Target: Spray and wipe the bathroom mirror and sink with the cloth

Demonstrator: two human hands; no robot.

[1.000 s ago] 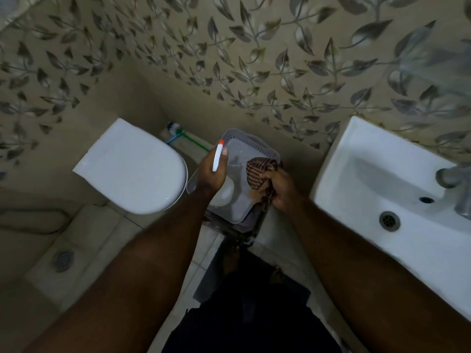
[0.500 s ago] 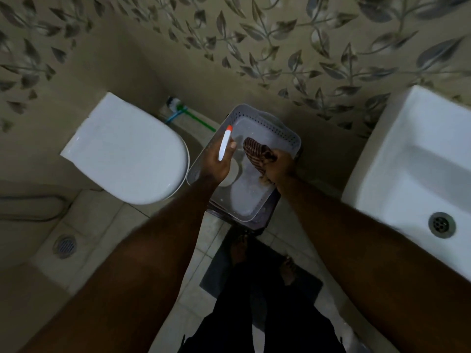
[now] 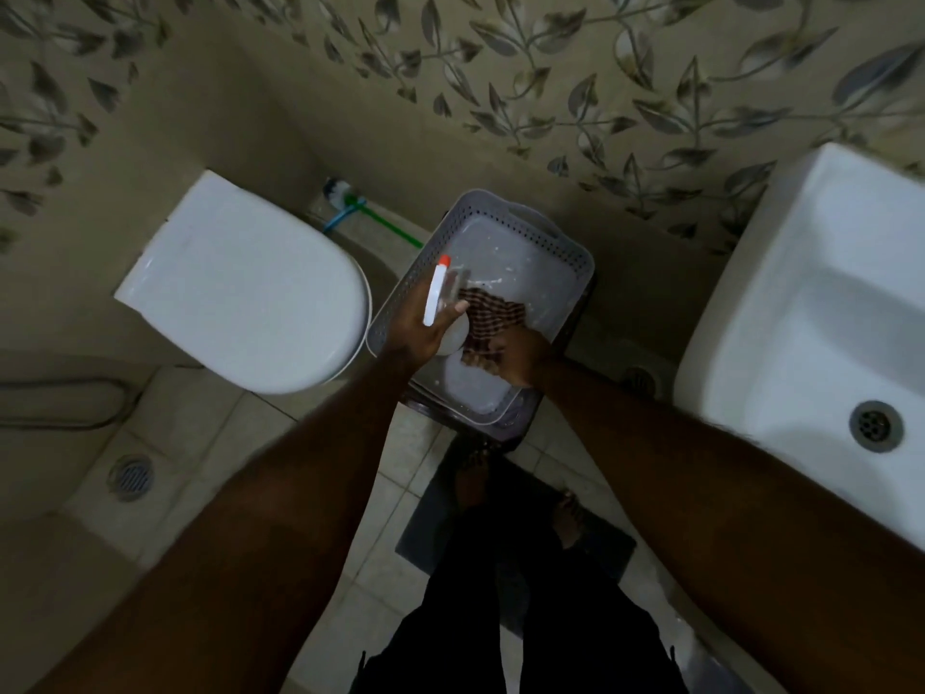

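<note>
My left hand (image 3: 418, 329) grips a white spray bottle (image 3: 436, 293) with an orange nozzle tip, held over the grey perforated basket (image 3: 505, 215) on the floor. My right hand (image 3: 515, 355) rests on a brown checked cloth (image 3: 488, 315) that lies spread low inside the basket; the fingers press onto its near edge. The white sink (image 3: 821, 313) with its round drain (image 3: 876, 424) is at the right. The mirror is out of view.
A white toilet with closed lid (image 3: 245, 288) stands left of the basket. A toilet brush with a green handle (image 3: 350, 205) lies against the wall. A floor drain (image 3: 131, 475) is at the left. My bare feet stand on a dark mat (image 3: 515, 538).
The view has tilted down and left, pushing the sink to the right edge. Both hands have sunk lower into the basket, and the cloth has gone from bunched up to spread on its floor.
</note>
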